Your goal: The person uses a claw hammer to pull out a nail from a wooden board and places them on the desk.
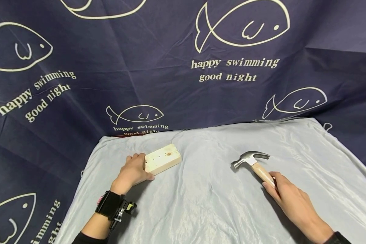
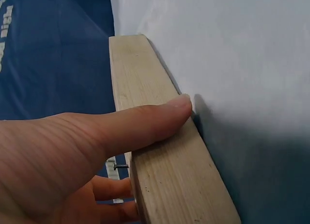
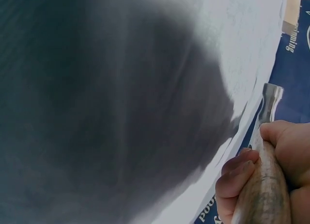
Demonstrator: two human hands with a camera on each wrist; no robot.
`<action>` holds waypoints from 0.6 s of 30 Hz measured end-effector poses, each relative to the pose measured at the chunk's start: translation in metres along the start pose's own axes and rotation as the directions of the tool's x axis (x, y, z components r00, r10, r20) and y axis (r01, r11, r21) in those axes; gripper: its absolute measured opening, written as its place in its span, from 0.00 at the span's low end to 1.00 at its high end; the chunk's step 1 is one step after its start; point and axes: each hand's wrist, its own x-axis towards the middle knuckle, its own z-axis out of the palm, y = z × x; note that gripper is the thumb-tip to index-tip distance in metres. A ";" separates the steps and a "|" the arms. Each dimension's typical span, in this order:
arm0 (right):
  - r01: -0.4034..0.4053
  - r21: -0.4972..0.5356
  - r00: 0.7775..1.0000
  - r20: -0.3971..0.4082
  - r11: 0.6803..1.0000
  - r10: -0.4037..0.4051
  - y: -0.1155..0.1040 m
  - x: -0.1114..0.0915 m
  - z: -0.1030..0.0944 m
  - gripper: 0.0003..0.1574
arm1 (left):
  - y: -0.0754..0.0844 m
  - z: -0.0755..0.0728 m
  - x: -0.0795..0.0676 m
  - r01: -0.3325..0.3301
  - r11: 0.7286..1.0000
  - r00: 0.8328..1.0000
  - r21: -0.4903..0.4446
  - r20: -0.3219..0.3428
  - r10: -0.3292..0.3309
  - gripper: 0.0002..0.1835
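At near right, as I watch remotely, the right hand (image 1: 294,201) curls its fingers round a wooden-handled steel claw hammer (image 1: 260,171), apparently for control, its head end pointing far left. Beyond, at left, the left hand (image 1: 132,172) pinches a pale rectangular wooden block (image 1: 161,158), apparently steadying it, lengthwise near left to far right.

My block (image 1: 162,159) at left is pale cream, my hammer (image 1: 257,168) at right silver and tan, the cloth (image 1: 207,189) pale blue-grey, the far backdrop (image 1: 177,81) navy with white fish outlines (image 1: 250,28).
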 end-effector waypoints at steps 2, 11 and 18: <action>0.001 0.000 1.000 -0.002 1.000 -0.001 -0.001 0.000 0.000 0.26 | 0.006 0.002 -0.001 0.002 1.000 1.000 0.001 0.005 -0.002 0.42; 0.031 0.011 0.999 -0.025 0.999 -0.031 -0.008 0.006 0.004 0.25 | 0.025 0.013 -0.010 0.006 1.000 0.999 -0.012 -0.044 -0.006 0.41; 0.042 0.018 0.999 -0.031 0.999 -0.041 -0.015 0.009 0.007 0.26 | 0.041 0.024 -0.011 -0.023 1.000 0.997 -0.006 -0.079 0.023 0.45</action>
